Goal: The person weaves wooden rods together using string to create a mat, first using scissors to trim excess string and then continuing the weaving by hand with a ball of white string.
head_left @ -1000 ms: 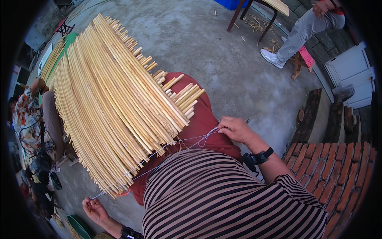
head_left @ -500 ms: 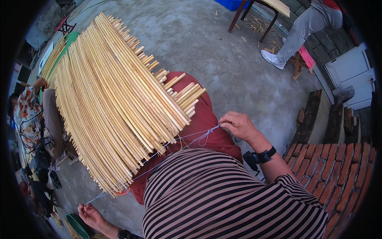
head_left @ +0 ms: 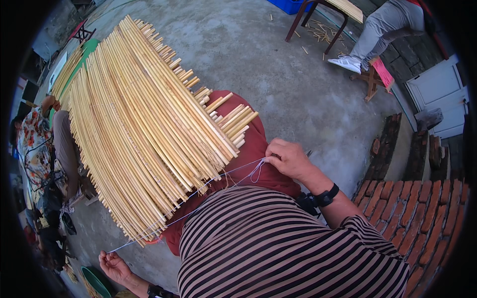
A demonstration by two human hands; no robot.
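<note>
A large mat of pale yellow reed stalks lies across my lap, its stalks side by side and its right ends uneven. Thin blue-white string runs in two strands along the mat's near edge. At the lower left, my left hand pinches one end of the string beyond the mat's corner. My right hand pinches the other end over my right thigh, and a small loop hangs below its fingers. Both strands look taut between the hands.
At the left, a person in a flowered top sits beside the mat. Another person's grey-trousered leg is at the upper right, near a folding stool and a table. A brick surface lies right of my arm.
My right hand has moved slightly left and lower, and the hanging loop hangs closer to it. At the upper right, the other person's foot has shifted toward the stool.
</note>
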